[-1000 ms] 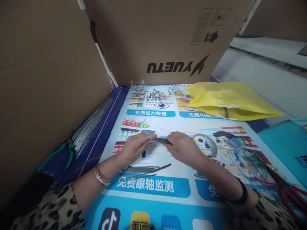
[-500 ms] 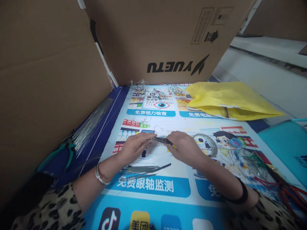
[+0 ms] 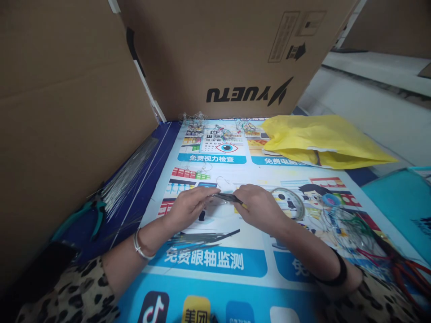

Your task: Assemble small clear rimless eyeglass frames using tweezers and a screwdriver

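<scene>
My right hand (image 3: 257,206) is wrapped round a pair of dark-jawed pliers (image 3: 226,197), whose tip points left. A bit of yellow handle shows below the fist. My left hand (image 3: 190,206) pinches a thin wire right at the plier tip, thumb and forefinger together. A curved end of the thin wire (image 3: 222,179) rises just beyond the jaws. Its exact shape between the fingers is too small to make out. Nearer my body, below the hands, lies a bundle of short dark wire lengths (image 3: 205,239) on the printed sheet (image 3: 235,280).
Teal-handled pliers (image 3: 97,220) and many straight wires (image 3: 129,172) lie at left beside a cardboard wall (image 3: 67,89). At right are a tape roll (image 3: 303,204), tangled coloured wires (image 3: 353,229), red-handled scissors (image 3: 400,269) and a yellow bag (image 3: 323,139). Small wire pieces (image 3: 195,119) sit at the back.
Both hands stay in nearly the same place with the pliers at the wire. The plier jaws are turned very slightly.
</scene>
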### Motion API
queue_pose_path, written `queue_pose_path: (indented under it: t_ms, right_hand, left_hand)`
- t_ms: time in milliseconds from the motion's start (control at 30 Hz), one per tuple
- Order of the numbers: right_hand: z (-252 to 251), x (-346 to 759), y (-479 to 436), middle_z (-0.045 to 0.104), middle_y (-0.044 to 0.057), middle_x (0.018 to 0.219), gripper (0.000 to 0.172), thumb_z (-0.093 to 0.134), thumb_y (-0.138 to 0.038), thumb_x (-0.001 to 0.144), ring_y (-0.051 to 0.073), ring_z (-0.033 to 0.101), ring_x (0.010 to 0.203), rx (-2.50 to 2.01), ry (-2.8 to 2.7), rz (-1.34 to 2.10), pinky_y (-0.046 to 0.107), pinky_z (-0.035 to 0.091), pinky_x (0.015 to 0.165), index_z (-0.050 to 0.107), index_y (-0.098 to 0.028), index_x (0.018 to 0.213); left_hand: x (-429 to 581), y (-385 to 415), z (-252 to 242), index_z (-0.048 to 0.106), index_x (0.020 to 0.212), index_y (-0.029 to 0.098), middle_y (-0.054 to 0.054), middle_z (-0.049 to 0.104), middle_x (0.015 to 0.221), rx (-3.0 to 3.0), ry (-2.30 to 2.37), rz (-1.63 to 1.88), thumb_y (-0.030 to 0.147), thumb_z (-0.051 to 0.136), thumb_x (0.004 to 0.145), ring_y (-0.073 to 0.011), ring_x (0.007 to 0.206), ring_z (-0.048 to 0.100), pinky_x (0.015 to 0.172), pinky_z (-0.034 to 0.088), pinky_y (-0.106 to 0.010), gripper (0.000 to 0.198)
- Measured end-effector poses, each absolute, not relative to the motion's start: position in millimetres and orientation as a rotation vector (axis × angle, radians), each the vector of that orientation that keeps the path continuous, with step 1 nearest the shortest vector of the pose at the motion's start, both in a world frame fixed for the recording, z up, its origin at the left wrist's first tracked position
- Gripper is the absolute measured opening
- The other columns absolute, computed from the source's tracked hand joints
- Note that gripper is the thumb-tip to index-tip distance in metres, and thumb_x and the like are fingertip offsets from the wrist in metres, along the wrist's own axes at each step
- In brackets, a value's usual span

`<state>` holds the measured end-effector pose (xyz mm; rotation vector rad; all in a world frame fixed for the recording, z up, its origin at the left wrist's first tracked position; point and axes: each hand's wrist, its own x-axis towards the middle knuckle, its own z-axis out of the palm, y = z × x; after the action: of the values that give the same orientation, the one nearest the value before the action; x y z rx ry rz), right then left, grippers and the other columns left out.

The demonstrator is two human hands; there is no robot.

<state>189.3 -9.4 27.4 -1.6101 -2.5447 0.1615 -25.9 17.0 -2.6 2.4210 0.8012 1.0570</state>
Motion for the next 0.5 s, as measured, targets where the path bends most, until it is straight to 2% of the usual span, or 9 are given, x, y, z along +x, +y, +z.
queue_pose_path:
  t_ms: [300, 500]
  right_hand:
    - [26.7, 189.6, -9.6, 0.060, 0.005, 0.082, 0.015, 0.046, -0.024, 0.082, 0.016, 0.053, 0.080, -1.624, -2.546, 0.136, 0.026, 0.036, 0.068, 0.059, -0.018, 0.083]
    - [23.7, 189.2, -9.2, 0.060, 0.005, 0.082, 0.015, 0.045, -0.025, 0.082, 0.017, 0.054, 0.081, -1.622, -2.557, 0.146, 0.026, 0.037, 0.068, 0.059, -0.018, 0.083]
  left_hand:
    - [-25.6, 16.8, -4.6, 0.055, 0.113, 0.021, -0.004, 0.066, 0.089, 2.430, 0.840, 1.013, 0.015, 0.044, 0.086, -0.0103, 0.078, 0.062, 0.069, 0.052, -0.024, 0.030]
    - [-26.1, 16.8, -6.0, 0.055, 0.112, 0.020, -0.003, 0.067, 0.084, 2.412, 0.851, 0.980, 0.017, 0.043, 0.087, -0.0077, 0.063, 0.060, 0.064, 0.051, -0.023, 0.029]
